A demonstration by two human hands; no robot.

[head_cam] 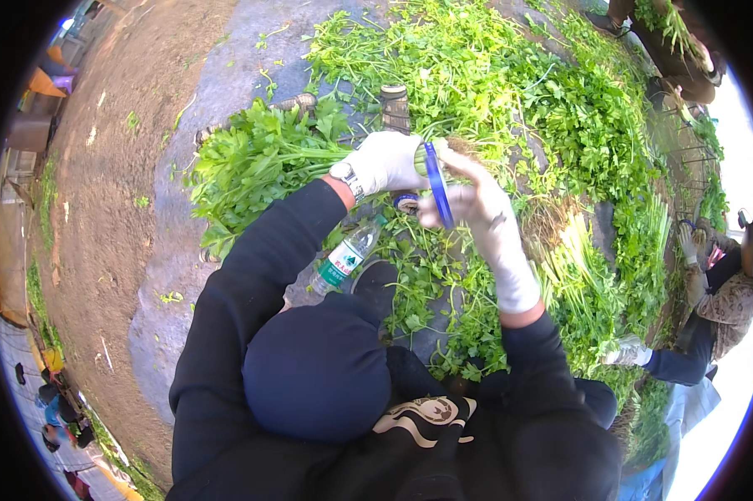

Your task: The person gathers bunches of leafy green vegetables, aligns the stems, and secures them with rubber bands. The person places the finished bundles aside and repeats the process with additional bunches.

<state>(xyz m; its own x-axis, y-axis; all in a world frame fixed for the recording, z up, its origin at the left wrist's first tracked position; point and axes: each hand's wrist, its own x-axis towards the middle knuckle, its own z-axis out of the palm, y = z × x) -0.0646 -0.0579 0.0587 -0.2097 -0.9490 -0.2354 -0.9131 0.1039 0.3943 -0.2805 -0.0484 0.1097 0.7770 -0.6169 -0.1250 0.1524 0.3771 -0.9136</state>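
Observation:
My left hand (389, 160), in a white glove with a watch at the wrist, grips a bunch of leafy celery (263, 156) near its stem ends. The leaves spread to the left; roots (464, 148) show beyond the hand. My gloved right hand (486, 200), partly blurred, holds a narrow blue ring, apparently a roll of tape (437, 188), close against the stems. Around the bunch stand several wrapped posts (395, 109) of a low rack. Below my hands leans a clear plastic water bottle (345, 260) with a green and white label.
Loose celery (439, 62) covers the ground ahead and right. Rooted celery bunches (577, 269) lie to my right. Dark ground sheet (176, 263) and bare soil (107, 188) extend left. A co-worker (714, 313) sits at the right; another person (671, 44) holds celery at upper right.

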